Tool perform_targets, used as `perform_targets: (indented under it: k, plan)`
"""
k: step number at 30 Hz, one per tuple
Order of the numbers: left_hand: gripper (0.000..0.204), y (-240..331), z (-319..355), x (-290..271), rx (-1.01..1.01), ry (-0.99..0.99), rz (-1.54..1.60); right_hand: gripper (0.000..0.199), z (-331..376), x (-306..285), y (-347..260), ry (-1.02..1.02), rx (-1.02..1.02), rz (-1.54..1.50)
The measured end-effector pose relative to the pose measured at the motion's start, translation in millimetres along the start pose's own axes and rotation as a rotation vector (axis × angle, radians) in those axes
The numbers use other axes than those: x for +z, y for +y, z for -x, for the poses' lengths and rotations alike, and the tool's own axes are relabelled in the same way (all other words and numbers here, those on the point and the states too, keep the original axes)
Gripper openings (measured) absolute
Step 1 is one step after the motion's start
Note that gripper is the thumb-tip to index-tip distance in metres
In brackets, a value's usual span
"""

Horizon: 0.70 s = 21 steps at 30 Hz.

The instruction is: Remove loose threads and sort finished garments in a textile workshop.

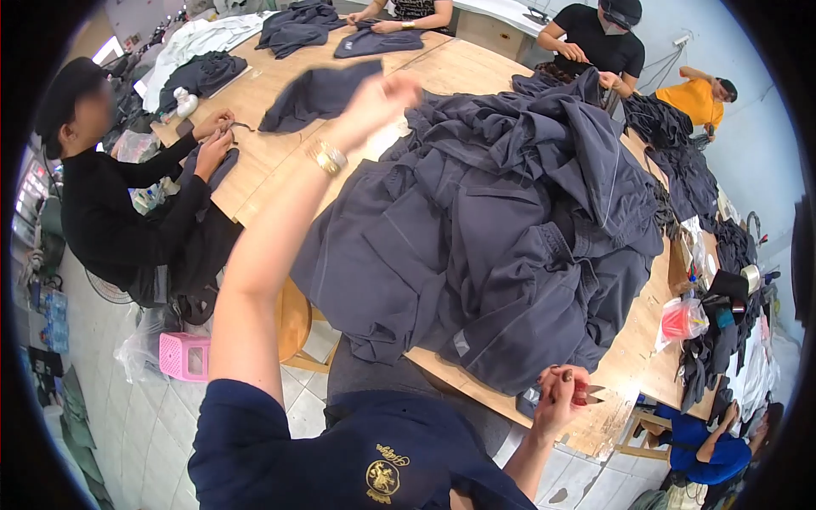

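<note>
A large heap of dark grey garments point(476, 229) covers much of the wooden table before me, with gathered waistbands and a pocket slit showing. My left arm reaches far across the table, past the heap's left side. My left hand point(387, 98) is smeared by motion, so its fingers cannot be made out. Beside it a dark grey garment point(319, 95) with blurred edges is over the tabletop; contact with the hand is unclear. Close to the table's near edge, my right hand point(559, 399) is closed around small thread snips point(592, 394) with a red handle, blades pointing right.
A person in black point(127, 187) works at the left edge. Other people stand or sit around the table's far side and lower right. More dark garments point(297, 27) and white cloth point(200, 49) lie far left. A pink stool point(184, 357) and wooden stool point(293, 323) stand left of me.
</note>
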<state>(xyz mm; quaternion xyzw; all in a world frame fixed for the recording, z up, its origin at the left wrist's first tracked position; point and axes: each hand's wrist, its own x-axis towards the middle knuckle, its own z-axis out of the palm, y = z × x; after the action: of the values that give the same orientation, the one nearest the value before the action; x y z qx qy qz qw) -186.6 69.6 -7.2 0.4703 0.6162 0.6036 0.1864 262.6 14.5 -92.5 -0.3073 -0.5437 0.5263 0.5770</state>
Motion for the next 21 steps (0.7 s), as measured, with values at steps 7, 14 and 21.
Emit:
perform_targets:
  k: [7,14,21]
  plan:
    - [0.028,-65.8,99.4,117.8,-0.222,-0.378,-0.211,0.011,-2.3,8.7,-2.3,-0.074,0.117,0.124]
    - [0.027,2.5,82.0,213.2,0.339,-0.089,-0.243,0.014,-2.8,18.2,-6.7,-0.081,0.167,0.158]
    - [0.031,20.9,40.5,268.7,0.741,-0.099,-0.496,0.014,0.7,18.7,-11.1,-0.097,0.158,0.173]
